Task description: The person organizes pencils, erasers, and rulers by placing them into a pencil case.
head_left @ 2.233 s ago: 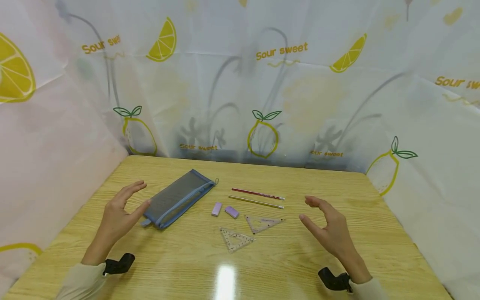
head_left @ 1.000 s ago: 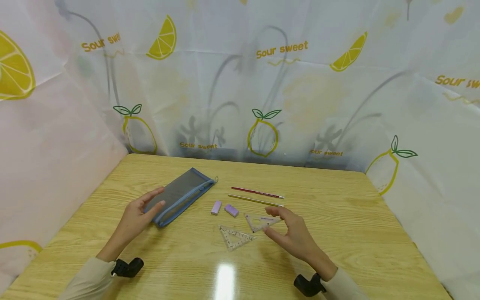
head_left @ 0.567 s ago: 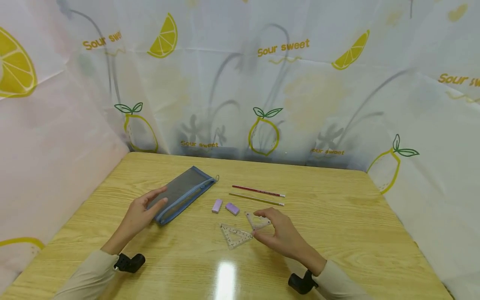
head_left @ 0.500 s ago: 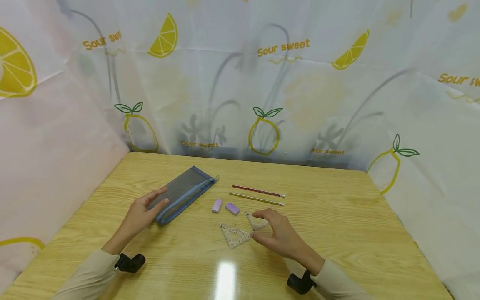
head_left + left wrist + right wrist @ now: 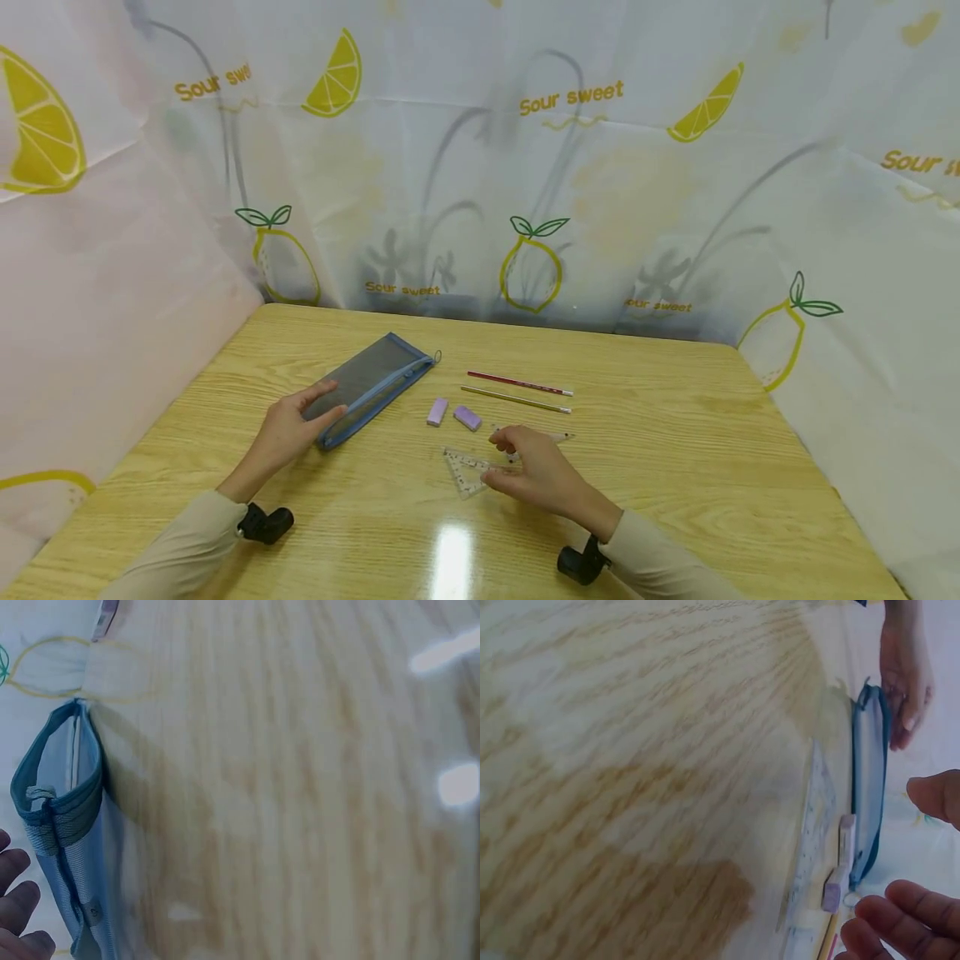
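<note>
A blue mesh pencil case [image 5: 367, 382] with a zipper lies slantwise on the left of the table. My left hand [image 5: 288, 433] is at its near end, thumb and fingers apart; whether they touch it I cannot tell. In the left wrist view, loosely bent fingers [image 5: 19, 904] show beside the case [image 5: 94, 877]. My right hand [image 5: 543, 475] hovers over two clear set squares, thumb and fingertips spread with a gap between them. It partly covers the near set square [image 5: 459, 468] and most of the far set square [image 5: 561, 437].
Two purple erasers, the left eraser [image 5: 437, 412] and the right eraser [image 5: 467, 417], lie right of the case. Behind them are a red pencil [image 5: 517, 382] and a gold pencil [image 5: 516, 399]. A lemon-printed curtain [image 5: 450, 167] borders the wooden table [image 5: 675, 433] behind and at both sides.
My right hand has come in from the right to above the set squares. My left hand has moved right to the near end of the pencil case. The objects stay in place.
</note>
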A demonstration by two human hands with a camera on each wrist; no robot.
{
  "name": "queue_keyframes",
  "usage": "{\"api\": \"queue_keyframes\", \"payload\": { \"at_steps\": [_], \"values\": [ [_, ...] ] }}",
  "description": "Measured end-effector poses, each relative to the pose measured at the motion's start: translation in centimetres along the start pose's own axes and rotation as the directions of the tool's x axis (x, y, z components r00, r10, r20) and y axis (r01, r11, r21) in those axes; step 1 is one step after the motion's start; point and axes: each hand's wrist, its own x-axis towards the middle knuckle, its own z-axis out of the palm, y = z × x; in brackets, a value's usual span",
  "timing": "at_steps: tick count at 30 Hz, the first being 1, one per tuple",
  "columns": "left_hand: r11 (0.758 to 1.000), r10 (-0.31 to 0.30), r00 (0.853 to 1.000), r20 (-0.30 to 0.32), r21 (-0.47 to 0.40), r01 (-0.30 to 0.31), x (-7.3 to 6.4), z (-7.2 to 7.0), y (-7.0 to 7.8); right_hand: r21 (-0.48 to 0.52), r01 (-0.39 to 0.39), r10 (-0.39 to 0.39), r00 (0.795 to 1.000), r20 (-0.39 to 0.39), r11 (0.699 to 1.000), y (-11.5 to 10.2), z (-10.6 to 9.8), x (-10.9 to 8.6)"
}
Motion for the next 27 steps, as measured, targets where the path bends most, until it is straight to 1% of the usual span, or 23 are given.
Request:
{"api": "queue_keyframes", "payload": {
  "at_steps": [4,9,16,22,27],
  "values": [
    [1.0,0.001,1.0,0.015,-0.006,-0.001,0.0,0.3,-0.3,-0.036,-0.026,0.028,0.999,0.044,0.999,-0.1,0.5,0.6],
    [1.0,0.005,1.0,0.015,-0.007,-0.005,-0.1,0.4,-0.5,-0.05,-0.048,0.052,0.997,0.062,0.998,0.0,1.1,1.0],
    [1.0,-0.016,1.0,0.021,0.016,0.016,-0.2,0.5,-0.5,-0.089,-0.05,0.059,0.994,0.09,0.995,0.0,1.8,1.3],
    [0.999,-0.02,0.999,0.025,0.039,0.019,-0.2,0.7,-0.7,-0.16,-0.065,0.081,0.992,0.097,0.985,-0.2,2.2,1.5],
    [0.999,-0.02,0.999,0.025,0.049,0.019,-0.2,0.8,-0.6,-0.205,-0.067,0.084,0.993,0.08,0.976,-0.4,2.3,1.5]
  ]
}}
